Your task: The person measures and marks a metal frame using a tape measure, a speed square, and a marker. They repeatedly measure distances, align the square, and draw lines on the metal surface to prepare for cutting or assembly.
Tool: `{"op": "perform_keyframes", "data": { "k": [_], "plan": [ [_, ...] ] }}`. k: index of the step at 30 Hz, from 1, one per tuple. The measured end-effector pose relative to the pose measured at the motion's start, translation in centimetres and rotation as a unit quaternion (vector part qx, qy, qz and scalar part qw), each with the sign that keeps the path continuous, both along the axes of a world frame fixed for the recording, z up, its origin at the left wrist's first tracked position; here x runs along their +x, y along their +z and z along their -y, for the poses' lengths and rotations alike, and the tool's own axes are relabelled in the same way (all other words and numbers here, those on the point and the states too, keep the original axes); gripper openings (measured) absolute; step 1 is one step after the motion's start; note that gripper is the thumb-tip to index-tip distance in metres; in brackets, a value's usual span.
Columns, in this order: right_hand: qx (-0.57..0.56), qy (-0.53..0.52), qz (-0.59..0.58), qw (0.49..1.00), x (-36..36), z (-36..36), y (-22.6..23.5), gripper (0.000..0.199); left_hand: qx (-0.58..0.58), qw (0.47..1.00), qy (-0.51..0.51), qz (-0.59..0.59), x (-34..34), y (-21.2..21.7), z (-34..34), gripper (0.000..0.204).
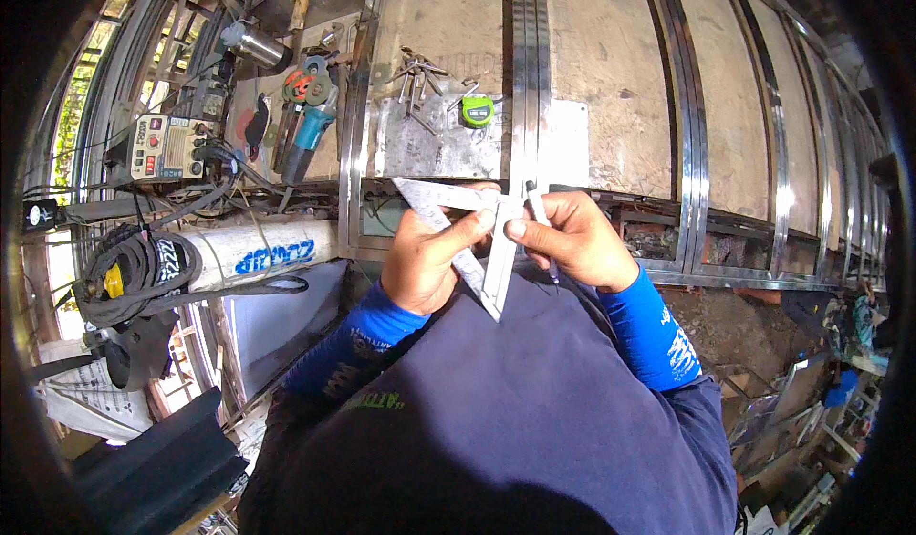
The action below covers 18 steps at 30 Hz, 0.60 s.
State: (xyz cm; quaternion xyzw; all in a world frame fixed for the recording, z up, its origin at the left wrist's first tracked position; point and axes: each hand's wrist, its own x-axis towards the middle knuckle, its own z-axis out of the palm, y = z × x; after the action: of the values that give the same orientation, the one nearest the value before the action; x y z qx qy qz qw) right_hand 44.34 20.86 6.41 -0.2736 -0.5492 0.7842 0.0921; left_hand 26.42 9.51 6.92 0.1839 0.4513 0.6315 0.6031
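Note:
My left hand (426, 256) grips a flat triangular steel piece (448, 212) at chest height, thumb laid across a narrow steel strip (500, 258) that crosses it. My right hand (575, 239) pinches the same strip from the right and also holds a pen or marker (539, 212) between its fingers. Both hands meet in front of my dark blue shirt, just below the edge of a workbench (611, 105) with long steel channels (523, 67) lying on it.
A green tape measure (476, 110) and several loose metal bits (418, 82) lie on a steel plate. At left sit an angle grinder (307, 134), a welding machine (162, 146), coiled cable (134, 268) and a white pipe (267, 251). Scrap lies at lower right.

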Motion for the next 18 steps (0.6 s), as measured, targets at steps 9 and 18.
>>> {"op": "perform_keyframes", "data": {
  "k": [9, 18],
  "plan": [
    [0.015, -0.191, -0.005, 0.982, 1.0, -3.9, -1.9, 0.02, -0.063, 0.985, -0.127, 0.101, -1.6, -5.5, -0.6, 0.037],
    [0.017, -0.358, 0.031, 0.933, 4.0, -5.1, -4.4, 0.02, -0.164, 0.871, 0.04, -0.461, -9.0, -20.1, -12.9, 0.017]
  ]
}}
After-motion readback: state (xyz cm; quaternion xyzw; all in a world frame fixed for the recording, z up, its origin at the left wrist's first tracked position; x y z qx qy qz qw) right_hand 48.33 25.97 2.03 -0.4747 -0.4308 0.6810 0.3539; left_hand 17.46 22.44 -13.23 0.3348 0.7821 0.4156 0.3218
